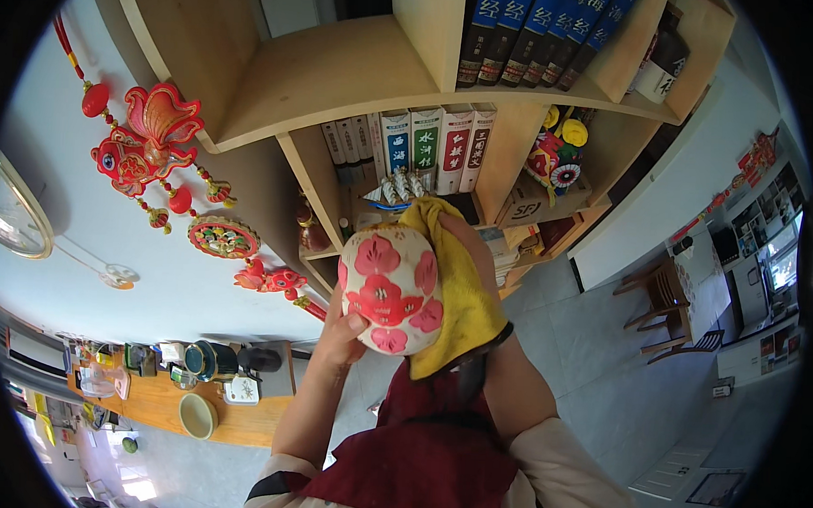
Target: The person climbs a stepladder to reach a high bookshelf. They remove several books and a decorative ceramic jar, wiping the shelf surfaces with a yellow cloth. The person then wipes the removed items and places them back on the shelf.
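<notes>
A rounded white ornament with pink and red painted flowers (386,293) is held up in front of the wooden shelf unit. My left hand (347,332) grips its lower left side, the thumb lying on the painted face. On its right side, my right hand (466,239) holds a yellow cloth with a dark edge (468,303) against the ornament. Most of the right fingers are hidden by the cloth. Just behind the cloth's top stands a small model sailing ship (399,188) on a shelf.
The wooden shelf unit (339,77) holds books (427,147), a colourful stuffed figure (556,162) and a cardboard box (536,203). Red fish hangings (145,144) hang on the left wall. A wooden table (239,426) with a bowl (198,416) stands lower left; chairs (653,296) stand at right.
</notes>
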{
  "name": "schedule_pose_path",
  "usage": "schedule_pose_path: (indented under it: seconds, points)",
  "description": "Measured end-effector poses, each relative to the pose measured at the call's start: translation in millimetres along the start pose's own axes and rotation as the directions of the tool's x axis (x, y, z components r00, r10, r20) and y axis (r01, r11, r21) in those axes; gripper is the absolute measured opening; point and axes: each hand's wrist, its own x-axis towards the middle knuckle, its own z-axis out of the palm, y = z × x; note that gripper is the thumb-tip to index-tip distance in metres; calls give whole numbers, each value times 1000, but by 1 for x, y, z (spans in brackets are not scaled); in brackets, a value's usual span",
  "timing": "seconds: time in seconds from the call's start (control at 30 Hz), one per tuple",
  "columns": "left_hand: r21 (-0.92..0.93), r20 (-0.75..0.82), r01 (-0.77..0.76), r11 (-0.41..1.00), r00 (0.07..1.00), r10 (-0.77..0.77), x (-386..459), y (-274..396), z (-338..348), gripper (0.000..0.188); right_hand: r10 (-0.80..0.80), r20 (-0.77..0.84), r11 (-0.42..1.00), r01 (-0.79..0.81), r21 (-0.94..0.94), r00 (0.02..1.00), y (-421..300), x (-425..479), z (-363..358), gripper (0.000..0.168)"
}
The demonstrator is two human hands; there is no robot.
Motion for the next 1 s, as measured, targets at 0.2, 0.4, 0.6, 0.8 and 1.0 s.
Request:
schedule_pose_path:
  seconds: [0.2, 0.4, 0.6, 0.8, 1.0]
  points:
    - [145, -265, -234, 961, 927, 266, 15, -14, 21, 92, -40, -137, 993, 24, -119, 990, 3, -12, 22, 46]
    - [495, -239, -327, 805, 840, 488, 13, -9, 28, 95, -153, -16, 979, 150, -135, 988, 48, -19, -6, 45]
    - [457, -7, -367, 810, 909, 416, 13, 2, 21, 96, -36, -149, 990, 15, -137, 988, 30, -21, -12, 38]
    - [297, 230, -162, 941, 969, 94, 13, 5, -2, 94, 261, 310, 953, -295, 67, 914, 12, 9, -30, 28]
    - [-162, 5, 117, 980, 993, -118, 18, -4, -14, 97, 77, 135, 994, -87, 69, 988, 16, 2, -3, 36]
